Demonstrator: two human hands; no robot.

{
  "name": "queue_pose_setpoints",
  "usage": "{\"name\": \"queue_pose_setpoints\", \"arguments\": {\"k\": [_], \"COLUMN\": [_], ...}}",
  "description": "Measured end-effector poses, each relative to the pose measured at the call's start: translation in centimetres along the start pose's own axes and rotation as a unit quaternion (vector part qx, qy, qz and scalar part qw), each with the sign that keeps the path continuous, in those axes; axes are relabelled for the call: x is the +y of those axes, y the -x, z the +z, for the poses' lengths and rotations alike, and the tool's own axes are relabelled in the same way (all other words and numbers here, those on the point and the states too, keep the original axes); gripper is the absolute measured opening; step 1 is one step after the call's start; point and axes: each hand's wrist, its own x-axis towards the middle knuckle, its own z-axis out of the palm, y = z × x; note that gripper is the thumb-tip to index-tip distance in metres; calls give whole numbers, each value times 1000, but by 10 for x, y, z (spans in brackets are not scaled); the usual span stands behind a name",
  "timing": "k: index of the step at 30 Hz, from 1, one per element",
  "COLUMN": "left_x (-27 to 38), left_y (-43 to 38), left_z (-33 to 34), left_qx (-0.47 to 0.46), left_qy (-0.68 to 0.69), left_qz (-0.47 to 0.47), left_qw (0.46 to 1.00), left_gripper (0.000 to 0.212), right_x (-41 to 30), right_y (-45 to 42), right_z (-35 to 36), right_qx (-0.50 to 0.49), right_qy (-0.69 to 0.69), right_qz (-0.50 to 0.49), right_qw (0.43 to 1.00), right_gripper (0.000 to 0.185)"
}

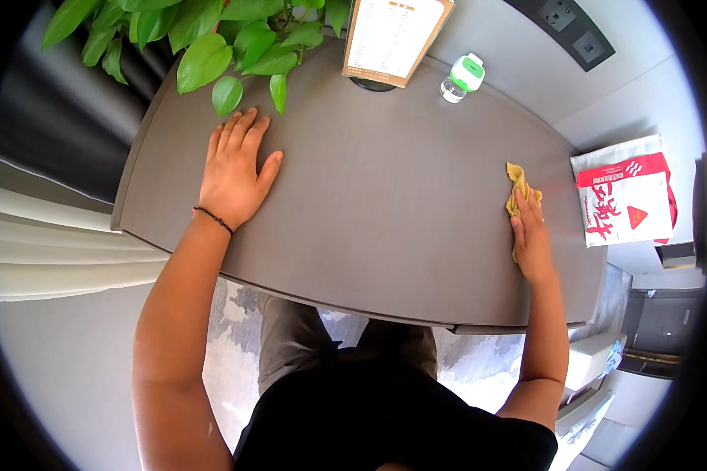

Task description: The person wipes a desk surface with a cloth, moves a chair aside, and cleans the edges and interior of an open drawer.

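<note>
A grey-brown wood-grain desk [377, 194] lies before me. My left hand [235, 171], with a dark beaded bracelet at the wrist, rests flat on its left part, palm down and fingers spread, holding nothing. Just beyond its fingertips hang the green leaves of a potted plant [203, 62]. On the right part of the desk, my right hand [530, 235] presses on a crumpled yellow cloth [515, 176]. The cloth sticks out past the fingers and along the thumb side; the palm hides part of it.
At the desk's back stand a framed sign [392, 38] with writing and a small clear bottle with a green-and-white cap [468, 72]. A white-and-red bag [624, 200] is at the right end. Wall sockets [560, 15] are behind, curtains [65, 241] at left.
</note>
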Motion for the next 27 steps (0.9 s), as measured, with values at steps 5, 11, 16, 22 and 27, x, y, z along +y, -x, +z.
{"name": "queue_pose_setpoints", "arguments": {"k": [5, 11, 16, 22, 27], "left_x": [-1, 2, 3, -3, 0], "left_y": [1, -1, -2, 1, 1], "left_z": [0, -2, -1, 0, 0], "left_qx": [-1, -3, -8, -7, -6], "left_qy": [0, -2, 6, -3, 2], "left_qz": [-2, -2, -8, -14, -6], "left_qw": [1000, 1000, 1000, 1000, 1000], "left_gripper": [50, 50, 50, 50, 50], "right_x": [32, 61, 48, -8, -13], "right_y": [-65, -157, -160, -54, -1], "right_z": [21, 42, 40, 11, 4], "right_qx": [48, 81, 97, 36, 9], "right_qy": [20, 40, 76, -32, -6], "right_qz": [-2, 61, 84, -26, -64], "right_qw": [999, 994, 989, 998, 998], "right_gripper": [44, 42, 41, 42, 44]}}
